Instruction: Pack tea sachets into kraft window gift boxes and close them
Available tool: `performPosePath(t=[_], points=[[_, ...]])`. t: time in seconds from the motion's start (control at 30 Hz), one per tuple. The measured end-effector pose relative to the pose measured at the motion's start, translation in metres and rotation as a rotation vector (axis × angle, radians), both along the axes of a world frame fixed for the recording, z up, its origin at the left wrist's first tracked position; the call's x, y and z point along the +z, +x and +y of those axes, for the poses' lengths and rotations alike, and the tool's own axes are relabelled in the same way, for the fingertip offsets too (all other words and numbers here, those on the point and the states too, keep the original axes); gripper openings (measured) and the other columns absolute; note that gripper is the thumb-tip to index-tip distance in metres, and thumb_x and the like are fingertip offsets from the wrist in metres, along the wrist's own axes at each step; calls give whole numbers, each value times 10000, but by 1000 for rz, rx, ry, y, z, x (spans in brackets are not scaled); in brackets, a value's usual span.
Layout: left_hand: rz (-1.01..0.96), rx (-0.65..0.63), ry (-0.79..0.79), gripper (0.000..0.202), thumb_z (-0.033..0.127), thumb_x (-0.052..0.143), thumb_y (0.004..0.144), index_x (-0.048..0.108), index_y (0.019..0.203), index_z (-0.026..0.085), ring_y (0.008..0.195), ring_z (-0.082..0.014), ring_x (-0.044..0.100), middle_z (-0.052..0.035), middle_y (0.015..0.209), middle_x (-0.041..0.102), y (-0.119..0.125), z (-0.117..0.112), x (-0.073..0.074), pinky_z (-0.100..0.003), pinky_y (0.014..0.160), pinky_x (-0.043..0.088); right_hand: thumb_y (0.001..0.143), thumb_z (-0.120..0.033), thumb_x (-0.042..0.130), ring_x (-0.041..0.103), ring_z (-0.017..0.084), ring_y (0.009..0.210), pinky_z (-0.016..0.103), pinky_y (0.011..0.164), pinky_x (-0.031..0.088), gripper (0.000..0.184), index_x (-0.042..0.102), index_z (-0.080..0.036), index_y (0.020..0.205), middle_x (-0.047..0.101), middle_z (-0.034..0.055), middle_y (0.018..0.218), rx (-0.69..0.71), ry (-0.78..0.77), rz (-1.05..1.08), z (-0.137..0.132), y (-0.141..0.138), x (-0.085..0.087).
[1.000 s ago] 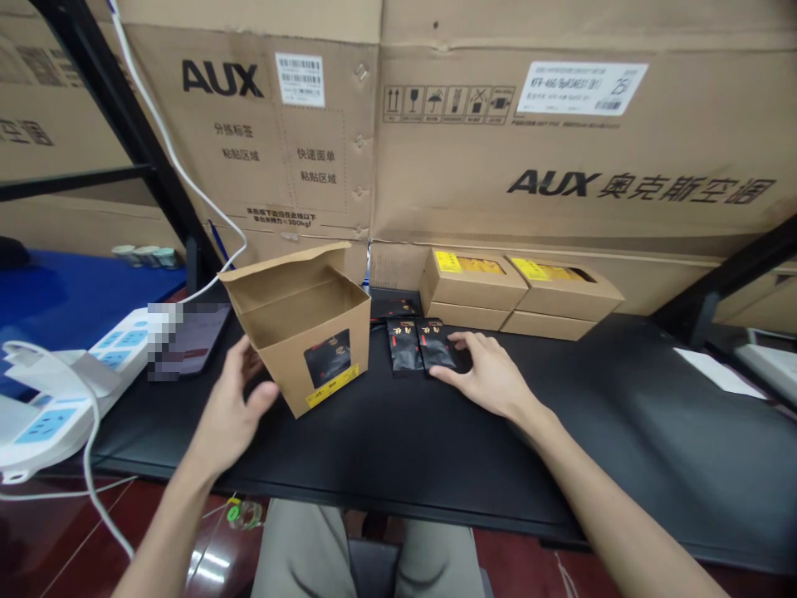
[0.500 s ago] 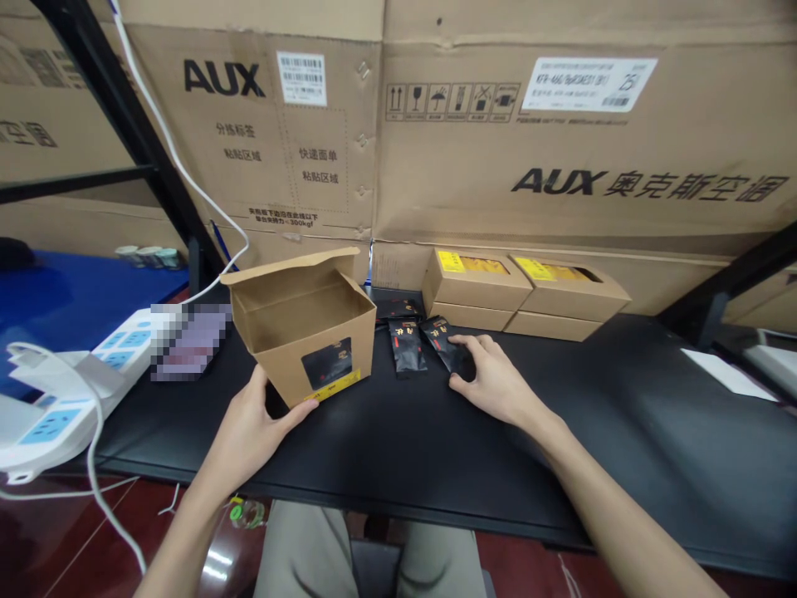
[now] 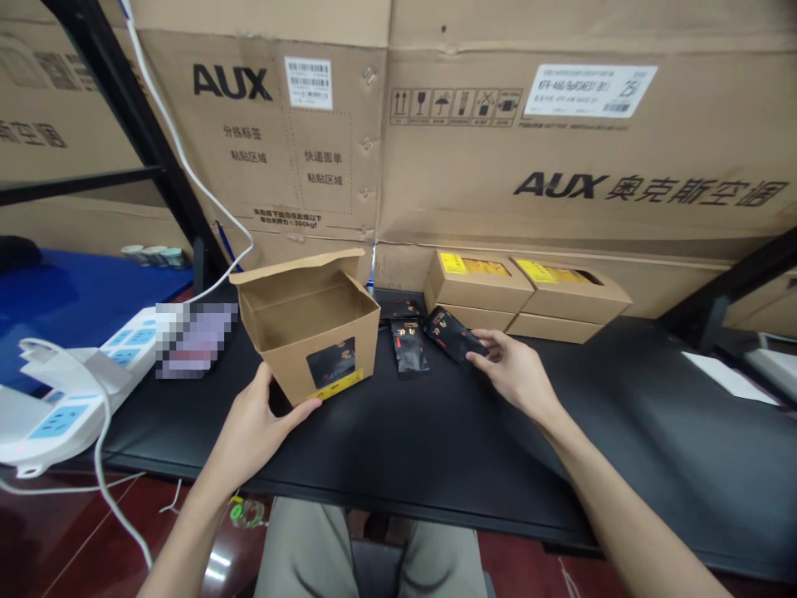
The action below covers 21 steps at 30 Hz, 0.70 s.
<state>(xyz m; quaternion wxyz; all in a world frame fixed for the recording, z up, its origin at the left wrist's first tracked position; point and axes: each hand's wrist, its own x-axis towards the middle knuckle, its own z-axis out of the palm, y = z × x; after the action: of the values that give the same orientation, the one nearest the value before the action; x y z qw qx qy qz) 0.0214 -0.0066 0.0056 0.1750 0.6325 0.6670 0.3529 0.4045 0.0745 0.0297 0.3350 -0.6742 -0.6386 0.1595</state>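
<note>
My left hand (image 3: 265,428) grips the lower corner of an open brown cardboard box (image 3: 290,359). The box stands tilted with its lid flap raised, and black packaging shows through the window in its front. Between the thumb and fingers of my right hand (image 3: 514,365) is a black sachet (image 3: 453,334) with gold and red print, pinched at its near end and tilted up. Just left of it a second black sachet (image 3: 409,349) lies on the table. Behind that, another black sachet (image 3: 400,310) is partly hidden by the box.
Closed brown boxes with yellow labels (image 3: 482,291) are stacked at the back, against large cardboard panels (image 3: 461,183). A white power strip (image 3: 68,415) with cables lies on the left. White paper (image 3: 728,378) rests at the right of the black table (image 3: 398,448).
My right hand has closed on the sachet and drawn it slightly to the right, lifting its near end. My left hand keeps its hold on the box; the view has shifted a little.
</note>
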Motion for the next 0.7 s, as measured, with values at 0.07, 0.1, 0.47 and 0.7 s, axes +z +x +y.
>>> performPosePath(t=[0.07,0.1,0.47,0.7], points=[[-2,1,-3,630,606,731,826,567,1305,230,1158,-365,762,-128,1294,780,0,0,0,-453,921,624,794,-336,689,664,187,687,319,732,533,299,777,-181,1034,730,45,771,-21,17,-35,-2,0,3],[-6,0,-5,631,606,733,825,566,1303,229,1157,-366,763,-127,1290,781,0,-1,1,-455,921,625,805,-358,673,654,189,668,317,713,518,291,782,-179,1007,714,40,730,-35,24,-54,-3,-1,4],[-25,-6,-10,597,590,732,823,573,1270,227,1216,-376,742,-140,1320,771,2,-2,6,-465,952,617,895,-477,595,651,208,656,349,700,509,307,713,-195,911,698,48,710,-45,158,-70,-4,-1,1],[-58,-16,-9,593,590,735,810,575,1255,233,1204,-372,743,-133,1315,774,3,-1,7,-466,957,611,970,-486,665,692,173,679,334,703,592,269,686,-219,950,744,36,842,30,716,107,-31,-23,46]])
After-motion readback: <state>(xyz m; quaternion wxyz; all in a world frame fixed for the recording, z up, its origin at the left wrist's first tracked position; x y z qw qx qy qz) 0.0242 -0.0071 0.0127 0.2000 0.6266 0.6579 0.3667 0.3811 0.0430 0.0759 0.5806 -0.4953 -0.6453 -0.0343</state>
